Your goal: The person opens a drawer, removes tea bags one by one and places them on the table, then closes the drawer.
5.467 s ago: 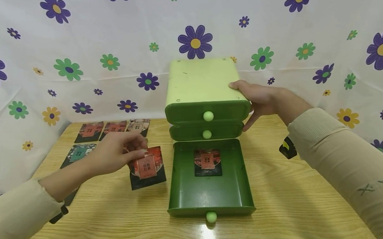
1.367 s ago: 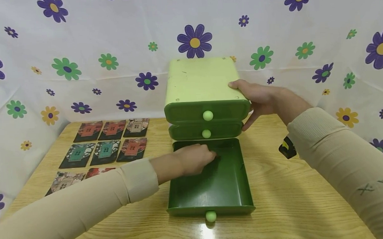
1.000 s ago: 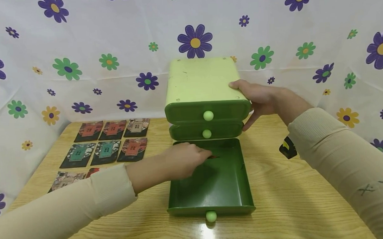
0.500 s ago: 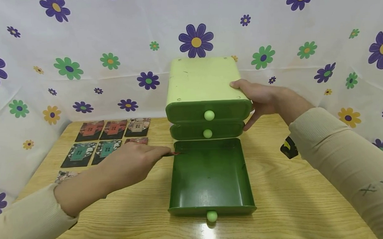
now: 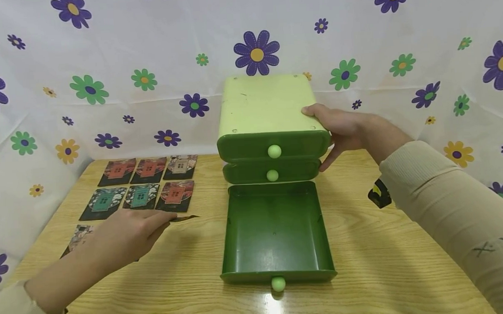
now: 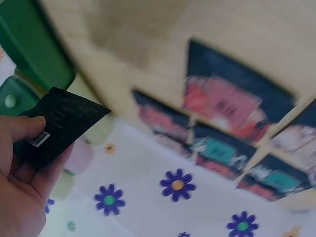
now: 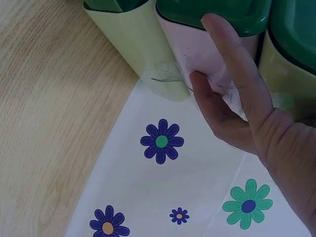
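My left hand (image 5: 125,235) pinches a tea packet (image 5: 185,218) over the table, left of the drawer unit. In the head view the packet shows nearly edge-on; the left wrist view shows its black back with a barcode (image 6: 38,139). My right hand (image 5: 339,126) rests on the right side of the drawer unit (image 5: 270,105), thumb on the pale green top. Its fingers (image 7: 237,64) lie fairly straight along the side in the right wrist view. The bottom drawer (image 5: 275,248) is pulled out, its green floor showing; the upper two are pushed in.
Several tea packets lie in rows on the left of the wooden table (image 5: 198,288), among them a red one (image 5: 175,196), a teal one (image 5: 103,203) and a beige one (image 5: 181,167). The left hand covers part of the front row. Behind hangs a flowered cloth (image 5: 156,40).
Earlier a packet lay in the bottom drawer and my left hand held another beside it. My left hand then reached into the drawer and has moved out leftward with a packet. My right hand stays put.
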Demonstrator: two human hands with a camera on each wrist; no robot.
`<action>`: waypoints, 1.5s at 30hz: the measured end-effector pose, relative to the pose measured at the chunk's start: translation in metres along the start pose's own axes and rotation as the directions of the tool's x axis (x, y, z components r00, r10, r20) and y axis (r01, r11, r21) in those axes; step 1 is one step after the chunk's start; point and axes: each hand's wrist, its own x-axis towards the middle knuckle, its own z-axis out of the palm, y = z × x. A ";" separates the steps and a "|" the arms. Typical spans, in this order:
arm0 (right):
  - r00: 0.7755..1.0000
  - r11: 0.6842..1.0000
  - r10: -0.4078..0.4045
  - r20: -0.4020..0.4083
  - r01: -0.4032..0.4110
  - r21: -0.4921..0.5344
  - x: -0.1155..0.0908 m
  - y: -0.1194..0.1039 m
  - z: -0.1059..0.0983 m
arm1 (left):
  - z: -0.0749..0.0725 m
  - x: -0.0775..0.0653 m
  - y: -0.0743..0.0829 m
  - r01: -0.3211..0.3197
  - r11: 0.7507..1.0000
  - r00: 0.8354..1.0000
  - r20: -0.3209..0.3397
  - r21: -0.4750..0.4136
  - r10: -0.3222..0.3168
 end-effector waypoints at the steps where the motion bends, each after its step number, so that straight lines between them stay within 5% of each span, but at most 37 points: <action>1: 1.000 1.000 0.000 -0.001 0.000 -0.001 0.000 0.000 0.000 | 0.003 -0.004 0.000 -0.006 1.000 1.000 -0.004 0.007 0.006; 5: 1.000 1.000 0.002 -0.006 -0.002 -0.003 0.000 0.001 0.000 | 0.014 -0.018 0.001 -0.014 0.998 0.999 0.042 0.062 0.012; 10: 1.000 1.000 0.001 -0.002 -0.001 -0.005 -0.001 0.002 0.001 | 0.025 -0.034 0.007 -0.017 0.990 0.979 0.205 0.143 -0.013; 20: 1.000 1.000 -0.008 0.006 0.008 -0.017 -0.002 0.003 0.000 | 0.048 -0.051 0.029 0.025 0.985 0.869 0.484 0.171 -0.106; 24: 1.000 1.000 -0.008 0.006 0.008 -0.015 -0.003 0.002 0.000 | 0.049 -0.049 0.031 0.100 0.985 0.853 0.498 0.138 -0.156; 32: 1.000 1.000 -0.010 0.007 0.010 -0.010 -0.003 0.003 0.000 | 0.050 -0.040 0.029 0.092 0.971 0.820 0.536 0.222 -0.200; 45: 1.000 1.000 -0.005 0.006 0.005 0.005 -0.001 0.001 0.000 | 0.053 -0.033 0.014 0.024 0.961 0.820 0.544 0.277 -0.178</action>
